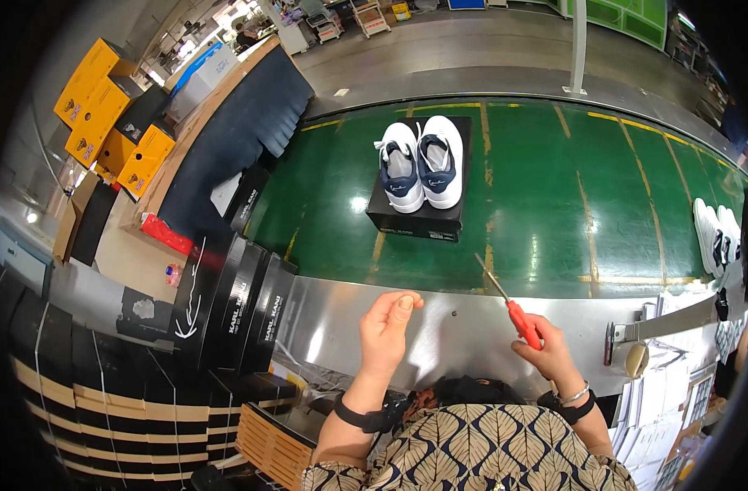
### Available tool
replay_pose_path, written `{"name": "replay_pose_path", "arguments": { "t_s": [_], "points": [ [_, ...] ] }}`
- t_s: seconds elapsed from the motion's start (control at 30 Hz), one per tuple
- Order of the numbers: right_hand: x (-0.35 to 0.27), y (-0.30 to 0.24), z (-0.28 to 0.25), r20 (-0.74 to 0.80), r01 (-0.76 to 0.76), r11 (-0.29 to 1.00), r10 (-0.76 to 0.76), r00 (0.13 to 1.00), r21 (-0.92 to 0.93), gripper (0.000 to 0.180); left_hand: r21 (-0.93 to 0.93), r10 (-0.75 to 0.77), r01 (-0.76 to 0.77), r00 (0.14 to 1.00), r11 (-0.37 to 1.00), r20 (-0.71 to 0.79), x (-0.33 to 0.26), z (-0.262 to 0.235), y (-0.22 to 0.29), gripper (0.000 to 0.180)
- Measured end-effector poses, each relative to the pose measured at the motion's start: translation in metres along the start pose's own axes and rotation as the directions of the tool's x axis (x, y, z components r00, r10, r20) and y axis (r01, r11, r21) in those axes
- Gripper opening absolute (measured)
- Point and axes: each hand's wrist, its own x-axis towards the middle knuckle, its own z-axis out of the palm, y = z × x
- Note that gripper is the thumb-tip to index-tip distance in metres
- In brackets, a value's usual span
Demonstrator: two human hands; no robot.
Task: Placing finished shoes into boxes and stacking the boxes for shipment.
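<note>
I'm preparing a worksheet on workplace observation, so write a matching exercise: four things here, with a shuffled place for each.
1. central white-and-navy sneakers
2. slim red-handled metal tool
3. black rectangular cardboard box under them
4. yellow cardboard boxes

A. picture's upper left
B. right hand
C. flat green work surface
D. box top

Pairs: 1-D, 2-B, 3-C, 4-A

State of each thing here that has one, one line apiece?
Left hand: fingers closed; contents unclear
Right hand: gripping the red-handled tool
Red-handled tool: held, tip pointing forward-left
White shoes: upright, side by side on the black box
Black box: closed, underneath shoes
Yellow boxes: stacked
</note>
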Motion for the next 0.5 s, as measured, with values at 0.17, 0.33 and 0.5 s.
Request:
{"name": "replay_pose_path", "arguments": {
  "t_s": [0.17, 0.33, 0.5],
  "points": [
    [-0.002, 0.003, -0.001, -0.049, -0.091, 0.995, 0.089, 0.995, -0.05, 0.044, 0.384, 0.488, -0.498, 0.863, 0.778, 0.13, 0.0, -0.002, 0.013, 0.021],
    [-0.005, 0.005, 0.001, -0.024, -0.14, 0.985, 0.138, 0.99, -0.1, 0.043, 0.481, 0.745, -0.747, 0.619, 0.459, 0.249, -0.001, 0.001, 0.036, 0.025],
    [-0.006, 0.01, 0.003, -0.013, -0.106, 0.983, 0.105, 0.994, -0.149, 0.044, 0.59, 0.798, -0.761, 0.519, 0.269, 0.306, -0.004, -0.001, 0.039, 0.027]
  ]
}}
